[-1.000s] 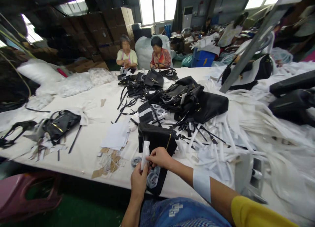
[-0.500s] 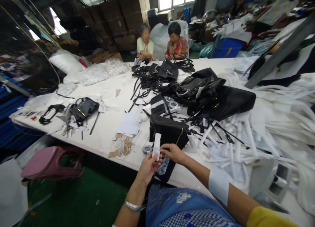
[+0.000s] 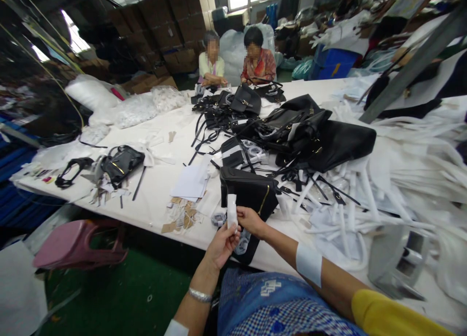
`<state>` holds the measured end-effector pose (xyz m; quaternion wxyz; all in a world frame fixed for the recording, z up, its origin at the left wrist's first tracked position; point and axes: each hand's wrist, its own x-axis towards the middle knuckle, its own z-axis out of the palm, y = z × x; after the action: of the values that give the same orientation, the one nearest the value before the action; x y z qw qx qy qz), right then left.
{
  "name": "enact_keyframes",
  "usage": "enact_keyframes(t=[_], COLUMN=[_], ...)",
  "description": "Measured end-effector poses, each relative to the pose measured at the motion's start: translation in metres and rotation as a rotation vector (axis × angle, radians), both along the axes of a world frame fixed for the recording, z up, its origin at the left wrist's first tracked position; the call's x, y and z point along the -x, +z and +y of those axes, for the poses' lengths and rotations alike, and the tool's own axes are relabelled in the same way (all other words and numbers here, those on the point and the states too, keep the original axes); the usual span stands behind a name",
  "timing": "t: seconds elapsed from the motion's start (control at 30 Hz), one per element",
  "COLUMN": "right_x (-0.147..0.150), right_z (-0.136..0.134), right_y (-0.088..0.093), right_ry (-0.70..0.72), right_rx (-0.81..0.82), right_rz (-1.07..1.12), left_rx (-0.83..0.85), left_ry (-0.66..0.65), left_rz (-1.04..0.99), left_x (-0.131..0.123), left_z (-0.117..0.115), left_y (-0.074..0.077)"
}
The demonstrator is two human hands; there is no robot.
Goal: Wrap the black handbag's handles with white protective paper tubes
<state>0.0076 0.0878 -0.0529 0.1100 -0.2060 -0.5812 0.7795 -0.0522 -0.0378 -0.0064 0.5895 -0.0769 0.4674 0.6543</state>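
A narrow white wrapped strip (image 3: 232, 210) stands upright between my hands, in front of a black handbag (image 3: 244, 187). My left hand (image 3: 224, 243) pinches its lower end between thumb and fingers. At its right edge, the fingers of my right hand (image 3: 251, 221) are closed; what they grip is too small to make out. The handbag, with a gold zip on its side, lies at the table's near edge. A clear-wrapped coil (image 3: 242, 243) rests on black material below my hands. Another wrapped coil (image 3: 218, 220) is just left of the strip.
Black bags (image 3: 292, 127) are heaped across the white table (image 3: 160, 146). White paper sheets (image 3: 189, 181) and brown tags (image 3: 184, 214) lie to the left, white padding strips (image 3: 401, 180) to the right. A pink stool (image 3: 62, 243) stands at lower left. Two people sit across the table.
My right hand has shifted slightly up and left along the white strip. The left hand keeps its hold. The whole view has moved a little.
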Motion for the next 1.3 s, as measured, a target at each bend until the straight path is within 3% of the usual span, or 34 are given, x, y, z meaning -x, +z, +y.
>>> enact_keyframes(t=[0.23, 0.33, 0.43, 0.5, 0.63, 0.8, 0.9, 1.03, 1.17, 1.23, 1.3], right_x=[-0.001, -0.010, -0.012, -0.011, -0.023, -0.072, -0.081, -0.061, -0.051, -0.059, -0.067], right_z=[0.005, 0.007, 0.012, 0.017, 0.023, -0.004, -0.024, -0.028, -0.012, 0.005, 0.031], right_y=[0.003, 0.015, 0.028, 0.029, 0.002, -0.045, -0.065, -0.079, -0.064, -0.037, 0.004], right_ry=[-0.055, -0.141, -0.095, -0.109, -0.268, -0.323, -0.438, -0.426, -0.476, -0.540, -0.568], right_rx=[-0.071, 0.074, 0.261, 0.243, -0.109, -0.518, -0.487, -0.381, -0.402, -0.522, -0.707], right_rz=[-0.109, -0.113, -0.087, -0.116, -0.379, -0.731, -0.856, -0.913, -0.868, -0.813, -0.772], left_rx=[0.004, 0.006, 0.012, 0.027, 0.058, 0.034, -0.017, -0.147, -0.178, -0.157, -0.106], left_ry=[-0.034, -0.024, -0.025, -0.029, -0.049, -0.252, -0.411, -0.572, -0.522, -0.427, -0.329], left_rz=[0.027, 0.085, 0.114, 0.158, 0.341, 0.513, 0.531, 0.349, 0.196, 0.127, 0.024], left_x=[0.000, -0.002, 0.001, 0.009, 0.044, 0.092, 0.108, 0.121, 0.138, 0.148, 0.156], left_z=[0.004, 0.007, 0.011, 0.013, 0.018, 0.035, 0.049, 0.062, 0.058, 0.046, 0.024], left_y=[0.006, -0.001, -0.008, -0.009, -0.003, 0.000, 0.006, 0.025, 0.046, 0.055, 0.063])
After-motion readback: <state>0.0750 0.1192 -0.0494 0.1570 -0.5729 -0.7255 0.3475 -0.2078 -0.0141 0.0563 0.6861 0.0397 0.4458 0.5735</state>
